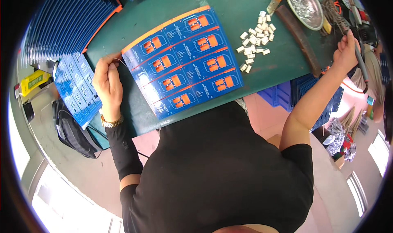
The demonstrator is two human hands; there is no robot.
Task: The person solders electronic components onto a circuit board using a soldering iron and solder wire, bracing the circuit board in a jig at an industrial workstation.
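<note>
With left hand (108, 83), nearer, pinching thin wire (121, 61) just left of blue panel (186, 63); with right hand (347, 55), gripping dark tool (361, 65) well right of panel.

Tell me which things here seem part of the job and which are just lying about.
Seemingly in the job:
flat blue-and-orange circuit-board panel
small white rectangular parts, loosely heaped
thin wire at the left hand
dark rod-shaped tool in the right hand

Apparently just lying about:
bright yellow flat packet
black textured bag
long brown flat strip
</note>
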